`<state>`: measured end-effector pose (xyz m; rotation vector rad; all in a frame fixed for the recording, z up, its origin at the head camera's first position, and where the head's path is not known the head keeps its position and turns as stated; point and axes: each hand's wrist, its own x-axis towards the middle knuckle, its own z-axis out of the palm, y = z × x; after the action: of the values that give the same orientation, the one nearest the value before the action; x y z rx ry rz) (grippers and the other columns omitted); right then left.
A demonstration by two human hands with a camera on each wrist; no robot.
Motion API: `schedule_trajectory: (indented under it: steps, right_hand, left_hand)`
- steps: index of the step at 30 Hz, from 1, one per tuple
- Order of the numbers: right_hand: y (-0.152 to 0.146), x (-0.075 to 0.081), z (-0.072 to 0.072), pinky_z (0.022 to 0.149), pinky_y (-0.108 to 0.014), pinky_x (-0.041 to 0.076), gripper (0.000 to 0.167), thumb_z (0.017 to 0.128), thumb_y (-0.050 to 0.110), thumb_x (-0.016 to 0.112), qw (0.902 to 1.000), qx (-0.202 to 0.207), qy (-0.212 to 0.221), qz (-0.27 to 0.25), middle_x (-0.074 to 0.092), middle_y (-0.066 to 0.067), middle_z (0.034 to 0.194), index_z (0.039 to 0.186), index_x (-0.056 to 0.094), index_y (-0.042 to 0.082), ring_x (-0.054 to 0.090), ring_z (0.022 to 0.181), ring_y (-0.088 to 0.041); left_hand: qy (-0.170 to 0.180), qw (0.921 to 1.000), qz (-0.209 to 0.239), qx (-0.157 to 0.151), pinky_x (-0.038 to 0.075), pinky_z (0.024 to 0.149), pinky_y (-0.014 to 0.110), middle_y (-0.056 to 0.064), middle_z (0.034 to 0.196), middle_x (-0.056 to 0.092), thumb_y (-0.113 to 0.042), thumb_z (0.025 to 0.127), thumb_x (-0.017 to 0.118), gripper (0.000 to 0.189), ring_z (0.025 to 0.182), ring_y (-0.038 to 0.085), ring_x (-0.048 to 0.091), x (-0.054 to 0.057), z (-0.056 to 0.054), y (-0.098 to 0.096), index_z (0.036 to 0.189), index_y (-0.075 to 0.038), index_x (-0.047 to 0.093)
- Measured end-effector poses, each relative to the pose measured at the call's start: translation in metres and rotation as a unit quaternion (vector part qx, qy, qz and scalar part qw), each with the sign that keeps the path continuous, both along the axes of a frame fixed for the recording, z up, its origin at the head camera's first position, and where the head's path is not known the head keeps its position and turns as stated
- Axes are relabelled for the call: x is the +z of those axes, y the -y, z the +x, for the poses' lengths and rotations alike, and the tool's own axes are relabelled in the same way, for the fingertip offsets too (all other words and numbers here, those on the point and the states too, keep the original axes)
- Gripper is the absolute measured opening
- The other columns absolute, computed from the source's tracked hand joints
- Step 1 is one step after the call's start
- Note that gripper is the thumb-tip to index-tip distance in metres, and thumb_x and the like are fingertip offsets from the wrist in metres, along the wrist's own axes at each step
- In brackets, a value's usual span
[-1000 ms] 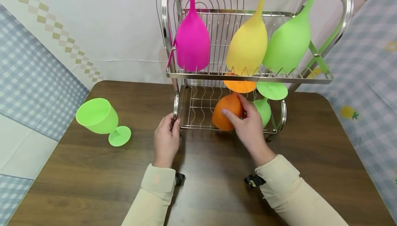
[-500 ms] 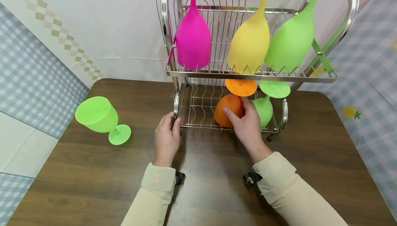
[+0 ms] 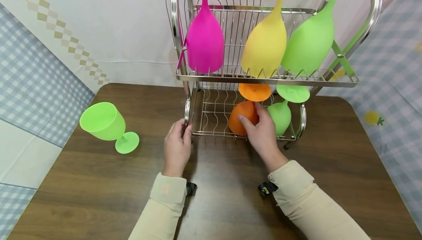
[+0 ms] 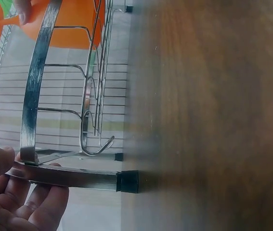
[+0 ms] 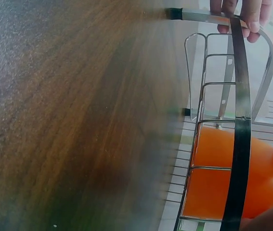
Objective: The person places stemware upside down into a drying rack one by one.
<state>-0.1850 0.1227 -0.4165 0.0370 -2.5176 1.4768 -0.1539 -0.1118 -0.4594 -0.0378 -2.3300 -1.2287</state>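
Note:
My right hand holds an orange goblet upside down in the lower tier of a metal dish rack, thumb on the bowl and fingers behind it. The orange foot points up, just under the upper tier. In the right wrist view the orange bowl shows behind the rack's front bar. My left hand grips the rack's left front leg; the left wrist view shows thumb and fingers around that metal leg. Right beside my right hand, a small green goblet stands inverted in the lower tier.
Pink, yellow and large green goblets stand upside down on the upper tier, overhanging the lower one. Another green goblet stands or lies at the left of the wooden table. Cloth-covered walls surround the table.
The view shifts slightly. My right hand and the orange goblet move a little within the lower tier, its foot now slightly tipped. My left hand keeps its grip on the rack leg.

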Motion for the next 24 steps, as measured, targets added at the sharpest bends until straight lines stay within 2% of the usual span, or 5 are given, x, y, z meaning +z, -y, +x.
schedule_trajectory:
  steps: [15, 24]
  right_hand:
    - [0.0016, 0.0010, 0.0021, 0.109, -0.050, 0.044, 0.061, 0.093, 0.012, 0.072, 0.9996, -0.018, -0.014, 0.018, 0.055, -0.021, 0.138, 0.148, 0.047, 0.002, 0.053, 0.125, -0.036]
    - [-0.0003, 0.0030, 0.0050, 0.107, -0.048, 0.047, 0.064, 0.091, 0.015, 0.075, 0.9997, -0.021, -0.001, -0.015, 0.054, -0.016, 0.141, 0.148, 0.047, 0.004, 0.053, 0.126, -0.033]
  left_hand:
    - [0.002, 1.0000, 0.008, 0.005, 0.059, 0.075, 0.042, 0.015, 0.098, 0.067, -0.011, 0.099, 0.065, 0.016, 0.085, 0.028, 0.066, -0.0013, 0.0006, -0.0007, 0.109, 0.001, 0.067]
    - [0.003, 0.9999, 0.010, 0.000, 0.059, 0.073, 0.040, 0.014, 0.098, 0.068, -0.010, 0.099, 0.065, 0.016, 0.083, 0.026, 0.066, -0.0011, -0.0003, 0.0005, 0.110, 0.002, 0.067]
